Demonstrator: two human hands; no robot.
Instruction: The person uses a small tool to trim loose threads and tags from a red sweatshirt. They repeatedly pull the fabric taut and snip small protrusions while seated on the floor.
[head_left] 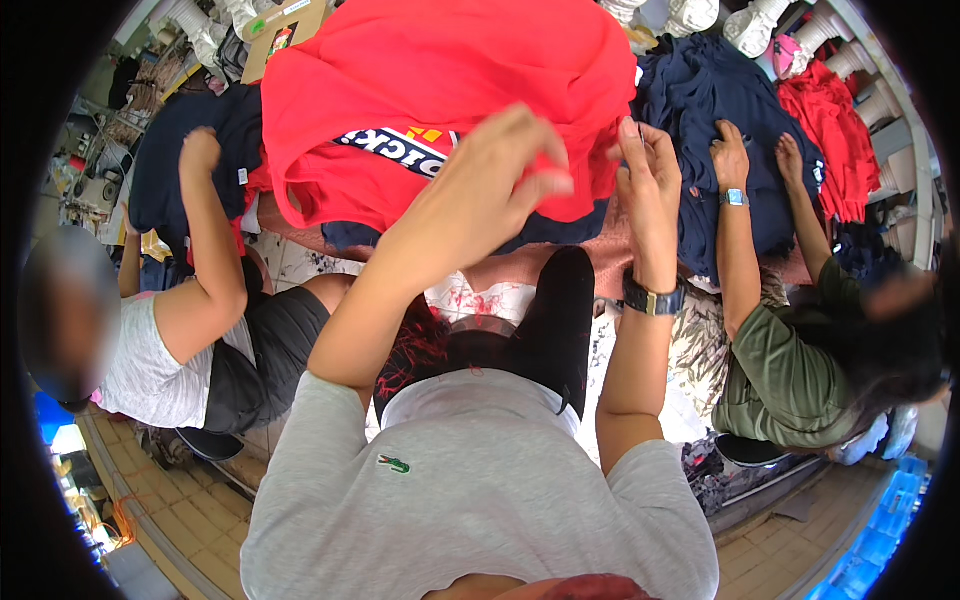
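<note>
A red garment [450, 60] with a dark, white-lettered print lies heaped on the work surface in front of me. My left hand [510, 170] is over its printed part, slightly blurred, with the thumb and curved fingers apart and nothing visible between them. At the garment's right edge is my right hand [650, 180], its fingers bent together. A thin dark line shows by its fingertips, too small to name. My right wrist wears a dark watch [655, 297]. Dark navy cloth shows beneath the red garment.
Co-workers sit on both sides: one in a grey shirt [160, 360] at left, one in a green shirt [800, 370] at right. Their hands rest on navy garments [715, 110]. Another red garment [830, 130] and white thread cones [755, 25] stand beyond. Red threads lie on my lap.
</note>
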